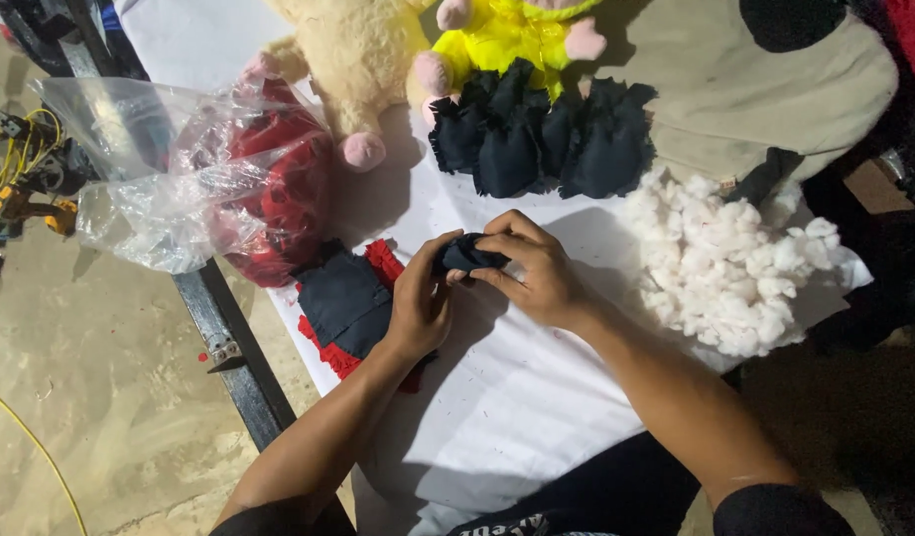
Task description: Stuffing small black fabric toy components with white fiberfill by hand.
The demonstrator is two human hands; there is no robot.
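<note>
Both hands meet at table centre on a small black fabric piece (464,255). Left hand (418,303) curls fingers around its left end, right hand (533,270) pinches its right end from above. Just left lies dark blue cloth with red trim (346,301). Far: pile of black stuffed pieces (542,134), cream plush toy (353,55), yellow plush toy (502,38). Right: white stuffing heap (735,263). Far left: clear plastic bag (180,169) with red material.
</note>
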